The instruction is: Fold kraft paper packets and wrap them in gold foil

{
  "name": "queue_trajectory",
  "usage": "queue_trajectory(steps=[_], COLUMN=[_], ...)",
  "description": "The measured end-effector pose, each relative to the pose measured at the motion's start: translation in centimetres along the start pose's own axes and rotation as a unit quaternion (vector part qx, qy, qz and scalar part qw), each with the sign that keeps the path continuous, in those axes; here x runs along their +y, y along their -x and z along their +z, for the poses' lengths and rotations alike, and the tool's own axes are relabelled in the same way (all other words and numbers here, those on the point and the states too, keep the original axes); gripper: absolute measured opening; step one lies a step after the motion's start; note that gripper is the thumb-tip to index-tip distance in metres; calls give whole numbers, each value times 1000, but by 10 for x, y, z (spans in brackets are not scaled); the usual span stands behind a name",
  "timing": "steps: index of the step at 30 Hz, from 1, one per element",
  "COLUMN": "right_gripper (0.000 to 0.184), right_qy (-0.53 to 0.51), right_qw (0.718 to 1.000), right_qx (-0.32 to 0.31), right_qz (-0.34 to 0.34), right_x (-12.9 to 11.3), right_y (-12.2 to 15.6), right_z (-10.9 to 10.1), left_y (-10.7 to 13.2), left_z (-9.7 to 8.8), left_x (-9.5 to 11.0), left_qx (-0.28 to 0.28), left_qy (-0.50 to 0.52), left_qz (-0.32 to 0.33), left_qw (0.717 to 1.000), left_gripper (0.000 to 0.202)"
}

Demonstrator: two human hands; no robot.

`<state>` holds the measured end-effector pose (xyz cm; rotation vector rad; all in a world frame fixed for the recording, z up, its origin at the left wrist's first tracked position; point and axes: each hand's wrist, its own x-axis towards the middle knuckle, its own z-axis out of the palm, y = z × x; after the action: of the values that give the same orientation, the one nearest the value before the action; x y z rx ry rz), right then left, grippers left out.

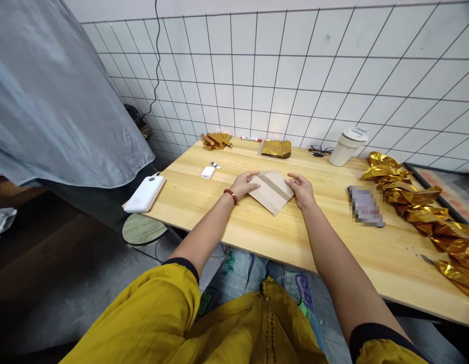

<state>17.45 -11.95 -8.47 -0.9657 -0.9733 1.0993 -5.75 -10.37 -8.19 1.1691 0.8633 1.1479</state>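
Observation:
A squarish sheet of pale brown paper [270, 197] with a darker band across it is held just over the wooden table, one corner pointing towards me. My left hand [242, 185] pinches its left corner, thumb on top. On the opposite corner, my right hand [302, 190] grips with thumb and fingers. The fingers beneath the paper are hidden. Behind the sheet, near the wall, lies a stack of gold foil paper [276, 148].
Folded gold paper pieces [217, 140] and a red-and-white marker [251, 138] lie at the back. A white tumbler [348, 146] stands right of glasses [320, 150]. Crumpled gold foil [412, 202] runs down the right side. A white power bank [144, 194] sits at the left edge.

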Motion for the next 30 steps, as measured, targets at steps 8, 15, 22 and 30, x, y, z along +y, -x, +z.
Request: queue_trajectory(steps=[8, 15, 22, 30], right_gripper=[48, 46, 38, 40], right_qy=[-47, -45, -108, 147], right_qw=[997, 997, 985, 984], right_qx=[57, 64, 130, 20], right_qz=[8, 10, -24, -97], right_x=[-2, 1, -2, -7], right_y=[-3, -4, -1, 25], right_z=[-1, 0, -5, -1], left_y=[4, 3, -3, -4], left_z=[-2, -1, 0, 3], left_x=[3, 2, 4, -1], left_qx=[-3, -12, 85, 115], left_qy=[-4, -12, 30, 21], left_qz=[-11, 5, -7, 12], left_qw=[1000, 1000, 996, 993], left_gripper=[79, 79, 91, 106])
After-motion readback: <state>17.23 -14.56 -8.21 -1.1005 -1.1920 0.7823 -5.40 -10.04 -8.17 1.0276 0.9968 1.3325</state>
